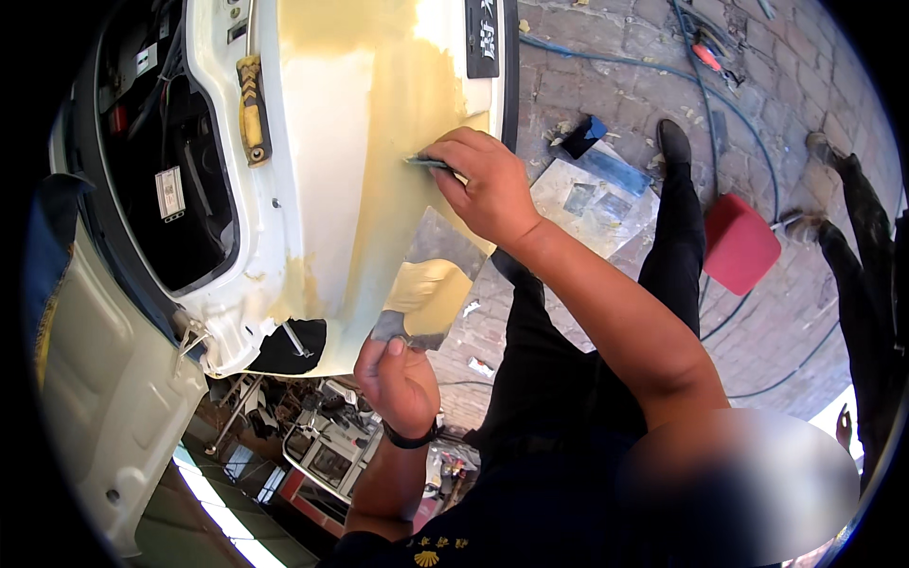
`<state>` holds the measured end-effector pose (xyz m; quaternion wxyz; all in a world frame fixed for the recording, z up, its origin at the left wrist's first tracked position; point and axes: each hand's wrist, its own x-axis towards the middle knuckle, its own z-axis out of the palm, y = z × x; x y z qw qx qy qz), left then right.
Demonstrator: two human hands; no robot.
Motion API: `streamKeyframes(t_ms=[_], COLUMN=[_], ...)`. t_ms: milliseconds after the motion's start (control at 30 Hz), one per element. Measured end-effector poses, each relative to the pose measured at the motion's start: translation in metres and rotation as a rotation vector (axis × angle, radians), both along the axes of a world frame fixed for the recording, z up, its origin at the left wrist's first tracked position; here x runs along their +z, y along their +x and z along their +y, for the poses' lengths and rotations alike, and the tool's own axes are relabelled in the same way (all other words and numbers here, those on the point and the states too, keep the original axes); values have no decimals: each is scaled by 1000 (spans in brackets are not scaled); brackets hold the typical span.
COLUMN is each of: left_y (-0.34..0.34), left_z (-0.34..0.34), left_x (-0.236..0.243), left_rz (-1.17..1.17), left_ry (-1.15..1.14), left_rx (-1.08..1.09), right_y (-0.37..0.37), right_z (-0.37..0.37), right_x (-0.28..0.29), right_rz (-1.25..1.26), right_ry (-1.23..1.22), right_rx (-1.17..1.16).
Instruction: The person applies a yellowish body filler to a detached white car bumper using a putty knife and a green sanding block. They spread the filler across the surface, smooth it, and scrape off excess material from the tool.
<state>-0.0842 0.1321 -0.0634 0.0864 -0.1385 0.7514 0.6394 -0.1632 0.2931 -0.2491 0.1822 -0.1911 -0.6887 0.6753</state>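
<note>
My right hand [488, 185] pinches a thin dark spreader [428, 163]. The blade's edge meets the white vehicle panel [327, 123], over a broad yellow smear of filler [407, 104]. Lower down, my left hand [393, 379] grips the near corner of a flat grey mixing plate [438, 241] between thumb and fingers. A thick mound of yellow filler [426, 284] lies on that plate, which is held tilted close to the panel. Greyish, thinner filler streaks run down the panel beside it.
A yellow-and-black tool handle [251, 114] rests along the panel's left side, near a dark opening [166, 180]. On the brick floor are a smeared board [620, 218], blue hose [615, 59] and red stool [743, 244]. Another person's legs [857, 227] stand at right.
</note>
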Motion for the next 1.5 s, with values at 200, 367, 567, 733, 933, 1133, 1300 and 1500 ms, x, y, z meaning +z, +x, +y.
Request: streamKeyframes(t_ms=[200, 367, 567, 733, 933, 1133, 1300, 1500], left_y=[-2, 7, 10, 12, 16, 23, 23, 25], left_z=[-7, -21, -10, -11, -8, -20, -22, -13], left_x=[7, 5, 10, 15, 17, 16, 17, 16], left_rz=[16, 16, -23, 21, 0, 20, 43, 37], left_ry=[25, 99, 56, 57, 61, 98, 97, 31], left_rx=[-83, -147, -101, -159, -143, -130, -143, -85], right_y=[-23, -41, 47, 0, -72, 37, 28, -65], right_z=[44, 41, -42, 30, 76, -35, 4, 99], right_x=[-39, -34, -8, -10, -17, 14, -15, 4], right_rz=[-215, -187, 7, -77, 38, -1, -49, -37], right_ry=[-352, -249, -71, -139, 204, 270, -67, 72], right_rx=[-140, -159, 107, -7, -130, 194, 67, -19])
